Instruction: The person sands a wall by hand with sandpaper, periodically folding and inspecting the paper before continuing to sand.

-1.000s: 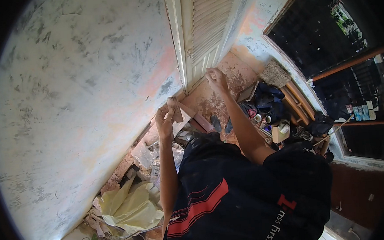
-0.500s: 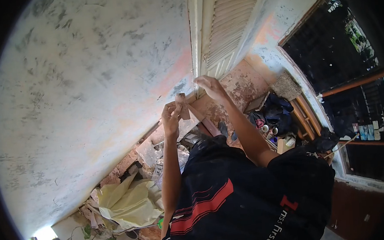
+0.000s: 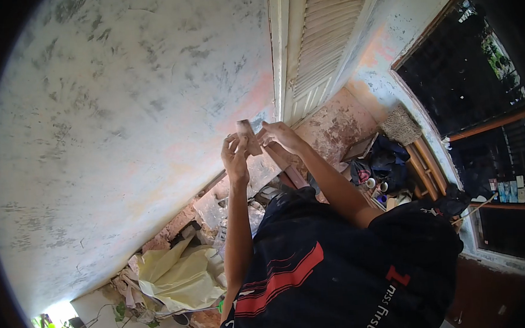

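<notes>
My left hand (image 3: 236, 158) grips a small brown rectangular piece of sandpaper (image 3: 250, 139) between thumb and fingers. A pale dusty band shows across its upper end. Just to the right, my right hand (image 3: 282, 137) is open, fingers stretched toward the sandpaper's right edge. Both hands are raised in front of a white-coated wall (image 3: 132, 100) with grey smears and pinkish patches.
A louvred white door (image 3: 329, 33) stands beyond my hands. Along the wall's foot lie rubble and a crumpled yellowish sheet (image 3: 176, 277). Dark bags (image 3: 388, 155), cups and wooden bars (image 3: 426, 165) sit at the right below a dark window (image 3: 457, 62).
My right hand has come down and left, from beside the door edge to close by the sandpaper. The sandpaper has tilted slightly in my left hand.
</notes>
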